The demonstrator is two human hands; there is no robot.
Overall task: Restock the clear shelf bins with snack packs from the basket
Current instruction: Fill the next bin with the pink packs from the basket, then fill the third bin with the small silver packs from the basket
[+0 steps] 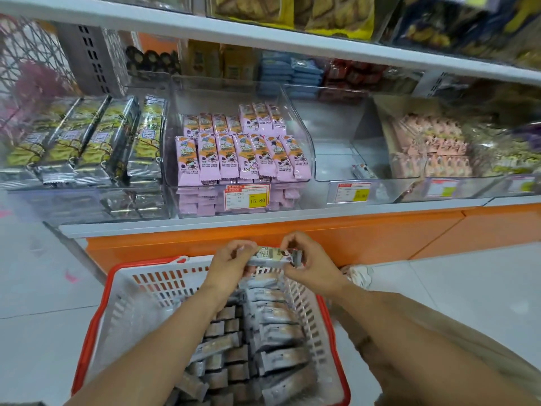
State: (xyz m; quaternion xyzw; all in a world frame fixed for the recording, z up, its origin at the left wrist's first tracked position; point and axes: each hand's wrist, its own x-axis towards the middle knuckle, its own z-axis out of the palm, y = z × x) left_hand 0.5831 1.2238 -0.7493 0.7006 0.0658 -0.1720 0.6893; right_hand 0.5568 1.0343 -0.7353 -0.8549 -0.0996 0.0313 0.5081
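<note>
L hand [231, 263], R hand [313, 265] pinch-grip on pack [272, 256] ends over basket [146, 262] rim.

Left hand [231, 262] and right hand [311, 266] are pinching opposite ends of one grey snack pack [273, 256] over the basket's far rim | basket [117, 317] is holding rows of grey packs [272, 335] | clear bin [308, 159] is displaying pink packs [240, 156] | neighbouring bin [333, 167] is holding a lone pack [362, 171]
</note>
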